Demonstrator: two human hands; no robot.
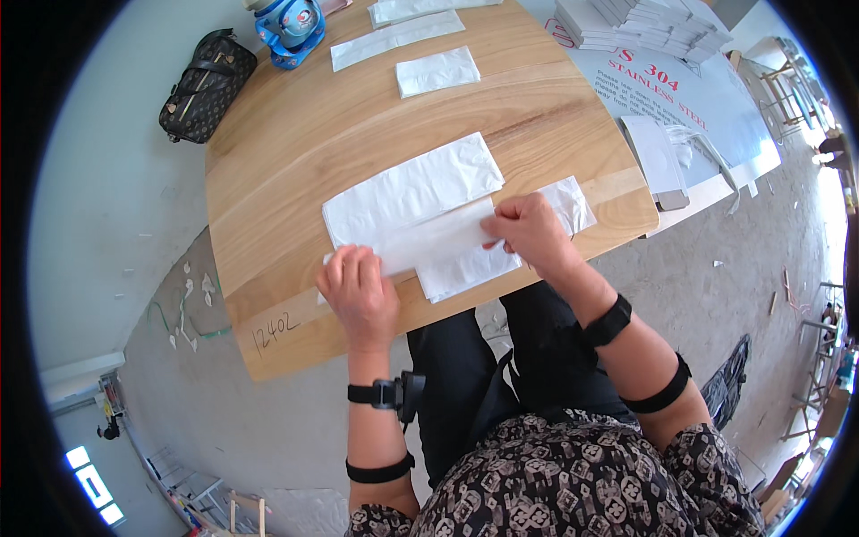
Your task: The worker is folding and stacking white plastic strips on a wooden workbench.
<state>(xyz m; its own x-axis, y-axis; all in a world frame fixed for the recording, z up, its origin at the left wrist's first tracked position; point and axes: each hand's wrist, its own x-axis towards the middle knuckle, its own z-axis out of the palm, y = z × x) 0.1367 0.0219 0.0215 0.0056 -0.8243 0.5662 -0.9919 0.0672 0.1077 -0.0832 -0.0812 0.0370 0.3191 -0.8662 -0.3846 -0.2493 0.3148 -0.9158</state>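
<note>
A thin white plastic sheet (pixel 438 240), folded into a long strip, stretches between my two hands over the wooden table. My left hand (pixel 360 291) has its fingers closed on the strip's left end, near the table's front edge. At the other end, my right hand (pixel 537 233) pinches it between thumb and fingers. Just beyond the strip lies a wide white folded plastic stack (pixel 416 183). Nearer to me, another white folded piece (pixel 470 271) is partly covered by the strip. A crinkled white piece (pixel 573 206) shows beside my right hand, partly hidden by it.
More white folded pieces (pixel 438 72) lie toward the far side of the wooden table (pixel 277 161). A blue bottle (pixel 291 31) and a dark patterned bag (pixel 210 87) are at the far left. On the right, a lower printed surface (pixel 725 116) carries stacked white boxes (pixel 644 25).
</note>
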